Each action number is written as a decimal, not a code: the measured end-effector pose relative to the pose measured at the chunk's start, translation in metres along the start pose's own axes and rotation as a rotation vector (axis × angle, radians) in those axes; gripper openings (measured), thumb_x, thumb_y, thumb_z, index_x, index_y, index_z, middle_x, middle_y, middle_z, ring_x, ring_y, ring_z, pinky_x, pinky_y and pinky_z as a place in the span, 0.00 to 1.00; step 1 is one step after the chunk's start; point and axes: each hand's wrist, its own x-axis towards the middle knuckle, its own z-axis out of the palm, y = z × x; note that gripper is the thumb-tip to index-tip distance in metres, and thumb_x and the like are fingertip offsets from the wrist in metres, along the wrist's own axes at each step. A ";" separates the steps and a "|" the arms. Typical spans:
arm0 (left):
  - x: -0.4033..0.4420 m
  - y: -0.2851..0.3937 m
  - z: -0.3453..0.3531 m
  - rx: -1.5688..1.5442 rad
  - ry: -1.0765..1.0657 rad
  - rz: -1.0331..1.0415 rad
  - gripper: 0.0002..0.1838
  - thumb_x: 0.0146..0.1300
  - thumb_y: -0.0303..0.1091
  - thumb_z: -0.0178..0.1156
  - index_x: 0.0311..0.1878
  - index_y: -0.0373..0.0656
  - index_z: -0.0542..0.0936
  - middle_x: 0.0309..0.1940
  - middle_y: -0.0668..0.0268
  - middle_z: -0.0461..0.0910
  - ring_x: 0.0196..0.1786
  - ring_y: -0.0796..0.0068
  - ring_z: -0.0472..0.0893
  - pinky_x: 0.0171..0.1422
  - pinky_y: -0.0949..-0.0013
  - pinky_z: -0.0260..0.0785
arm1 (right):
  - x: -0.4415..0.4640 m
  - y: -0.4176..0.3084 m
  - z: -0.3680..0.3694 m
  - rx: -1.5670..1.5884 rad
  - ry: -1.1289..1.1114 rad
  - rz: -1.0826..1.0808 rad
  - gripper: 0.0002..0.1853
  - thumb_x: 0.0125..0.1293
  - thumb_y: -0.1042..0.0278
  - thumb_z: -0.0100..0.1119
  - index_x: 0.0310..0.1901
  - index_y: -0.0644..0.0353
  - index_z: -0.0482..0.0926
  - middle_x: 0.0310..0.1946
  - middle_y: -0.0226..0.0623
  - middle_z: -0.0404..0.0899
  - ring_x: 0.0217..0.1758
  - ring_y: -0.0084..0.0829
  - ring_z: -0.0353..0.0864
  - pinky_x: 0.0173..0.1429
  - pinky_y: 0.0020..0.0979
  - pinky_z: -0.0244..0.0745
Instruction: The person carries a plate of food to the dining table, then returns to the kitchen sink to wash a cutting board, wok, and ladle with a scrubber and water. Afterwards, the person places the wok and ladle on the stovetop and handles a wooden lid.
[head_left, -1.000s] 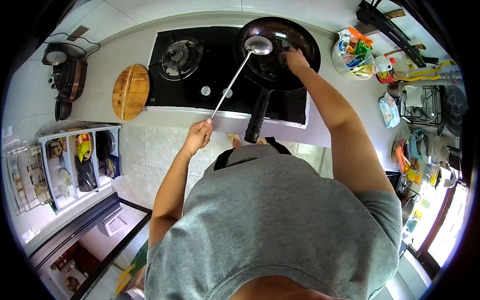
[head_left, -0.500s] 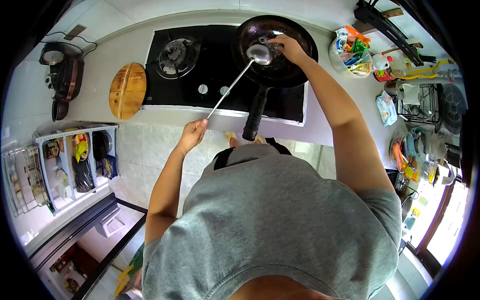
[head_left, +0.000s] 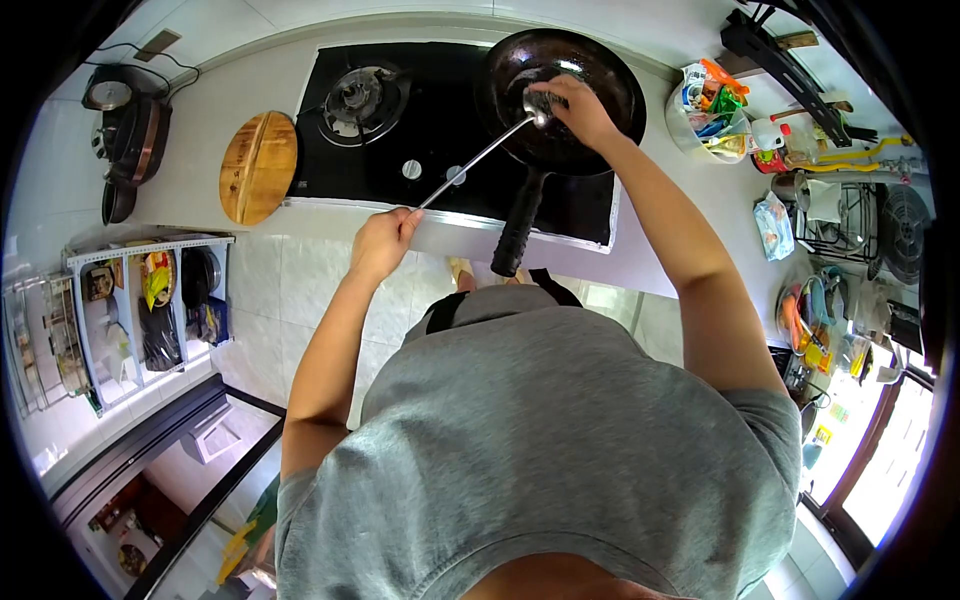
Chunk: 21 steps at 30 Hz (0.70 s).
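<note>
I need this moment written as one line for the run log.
left hand: grips ladle by handle end; right hand: at ladle's bowl; wok: on stove, handle past edge; wooden board: left of stove

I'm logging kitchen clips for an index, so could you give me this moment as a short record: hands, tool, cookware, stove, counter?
Left hand: closed around the end of the ladle's handle
Right hand: over the wok, at the ladle's bowl; anything held is unclear
Ladle: metal, long-handled, bowl end above the wok
Wok: dark, on the stove's right side, handle toward the person
Stove: black top, left burner uncovered
Counter: round wooden disc left of the stove; tub of packets right
</note>
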 end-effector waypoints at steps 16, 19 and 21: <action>-0.019 0.012 0.029 -0.385 0.170 -0.021 0.24 0.73 0.46 0.54 0.27 0.35 0.73 0.15 0.67 0.61 0.23 0.78 0.60 0.28 0.68 0.57 | 0.012 0.067 0.067 -0.355 -0.324 -0.101 0.16 0.60 0.75 0.53 0.48 0.53 0.83 0.52 0.50 0.74 0.56 0.50 0.78 0.61 0.41 0.74; -0.024 0.027 0.014 -0.280 0.185 -0.068 0.25 0.73 0.48 0.53 0.27 0.35 0.73 0.15 0.64 0.63 0.21 0.75 0.61 0.27 0.66 0.57 | 0.041 0.090 0.054 -0.387 -0.246 0.088 0.19 0.61 0.78 0.50 0.50 0.51 0.83 0.51 0.49 0.75 0.55 0.49 0.78 0.61 0.41 0.74; -0.024 0.036 0.003 -0.077 0.099 -0.149 0.25 0.71 0.53 0.51 0.31 0.39 0.79 0.18 0.56 0.75 0.22 0.57 0.75 0.29 0.59 0.65 | 0.028 0.090 0.038 -0.451 -0.267 0.128 0.18 0.60 0.78 0.52 0.50 0.51 0.82 0.49 0.48 0.76 0.56 0.49 0.77 0.61 0.41 0.73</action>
